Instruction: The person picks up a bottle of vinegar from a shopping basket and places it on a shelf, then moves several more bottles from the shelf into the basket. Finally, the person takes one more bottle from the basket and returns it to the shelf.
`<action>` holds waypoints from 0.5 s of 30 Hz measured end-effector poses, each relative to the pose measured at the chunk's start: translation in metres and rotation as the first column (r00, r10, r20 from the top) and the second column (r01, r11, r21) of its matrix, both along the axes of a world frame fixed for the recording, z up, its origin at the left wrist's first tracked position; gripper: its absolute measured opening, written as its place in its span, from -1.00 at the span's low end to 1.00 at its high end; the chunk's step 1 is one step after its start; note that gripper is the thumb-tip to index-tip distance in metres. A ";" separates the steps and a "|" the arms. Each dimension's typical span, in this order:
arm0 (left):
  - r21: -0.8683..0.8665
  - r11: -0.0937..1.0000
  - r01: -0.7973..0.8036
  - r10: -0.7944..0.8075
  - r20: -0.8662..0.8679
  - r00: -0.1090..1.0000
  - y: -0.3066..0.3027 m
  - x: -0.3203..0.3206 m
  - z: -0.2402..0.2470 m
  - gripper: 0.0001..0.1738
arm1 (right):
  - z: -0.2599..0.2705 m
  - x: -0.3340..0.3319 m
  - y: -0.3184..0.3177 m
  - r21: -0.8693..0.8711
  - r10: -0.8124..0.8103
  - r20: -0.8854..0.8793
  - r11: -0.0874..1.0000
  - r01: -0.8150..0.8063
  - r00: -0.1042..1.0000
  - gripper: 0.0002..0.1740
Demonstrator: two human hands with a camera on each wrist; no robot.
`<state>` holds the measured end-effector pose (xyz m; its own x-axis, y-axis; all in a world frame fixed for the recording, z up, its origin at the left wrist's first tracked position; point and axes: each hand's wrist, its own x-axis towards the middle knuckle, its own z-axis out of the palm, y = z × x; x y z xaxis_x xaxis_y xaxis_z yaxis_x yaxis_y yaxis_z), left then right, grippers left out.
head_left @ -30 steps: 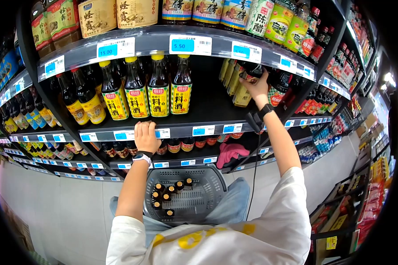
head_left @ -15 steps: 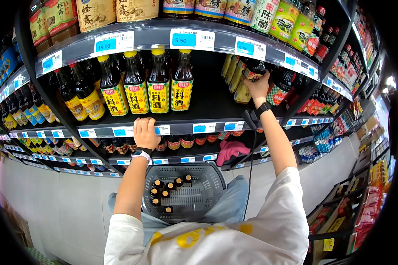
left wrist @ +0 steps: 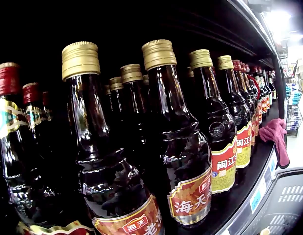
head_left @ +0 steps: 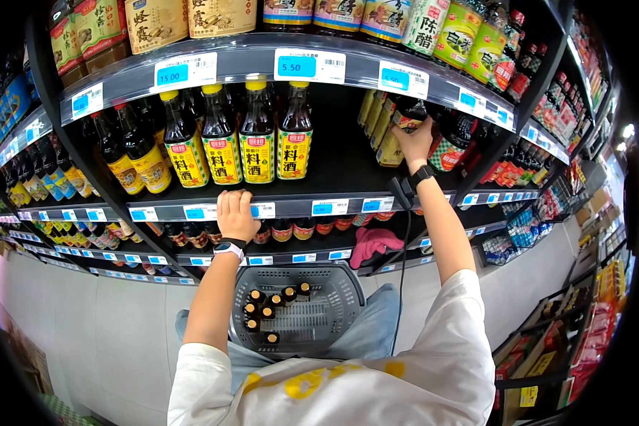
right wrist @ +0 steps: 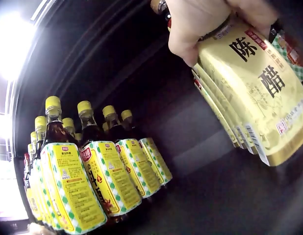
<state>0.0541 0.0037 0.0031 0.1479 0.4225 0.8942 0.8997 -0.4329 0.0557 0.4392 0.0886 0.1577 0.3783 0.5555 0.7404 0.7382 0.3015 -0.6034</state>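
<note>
My right hand (head_left: pixel 414 142) grips the upper part of a vinegar bottle (head_left: pixel 390 153) at the front of a row on the middle shelf. In the right wrist view this bottle's broad cream label (right wrist: pixel 262 83) faces out, with several matching bottles lined up behind it. The bottle's neck is partly hidden by the fingers. My left hand (head_left: pixel 237 215) holds the front edge of the same shelf (head_left: pixel 291 206), its fingers bent over the lip, below the yellow-capped cooking wine bottles (head_left: pixel 256 142). The left wrist view looks under that edge at gold-capped dark bottles (left wrist: pixel 161 98).
A grey basket (head_left: pixel 341 291) with several small dark bottles (head_left: pixel 268 312) stands below, between the knees. A pink cloth (head_left: pixel 375 243) hangs over the lower shelf. Green-check-labelled bottles (head_left: pixel 449 153) crowd the right hand. A black cable (head_left: pixel 405 263) runs down from the right wrist.
The right hand and its fingers have shifted slightly on the vinegar bottle, which stays at about the same spot. The left hand keeps its place on the shelf edge. The head view has tilted a little.
</note>
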 end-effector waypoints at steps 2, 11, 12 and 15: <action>0.005 1.000 -0.003 0.003 -0.005 1.000 0.000 0.000 0.001 -0.35 | 0.001 -0.003 -0.002 0.013 0.041 -0.025 0.999 -0.040 0.999 0.03; -0.011 1.000 -0.007 0.007 -0.006 1.000 -0.002 0.000 0.001 -0.36 | -0.005 -0.040 -0.003 0.076 -0.078 -0.155 0.993 0.091 0.985 0.04; -0.024 1.000 -0.009 0.009 -0.004 1.000 -0.002 0.000 0.001 -0.36 | -0.005 -0.046 -0.002 0.100 -0.150 -0.169 0.981 0.168 0.974 0.02; -0.024 1.000 -0.008 0.008 0.000 1.000 -0.001 0.000 0.001 -0.37 | -0.005 -0.052 0.000 0.055 -0.177 -0.237 0.979 0.195 0.955 -0.01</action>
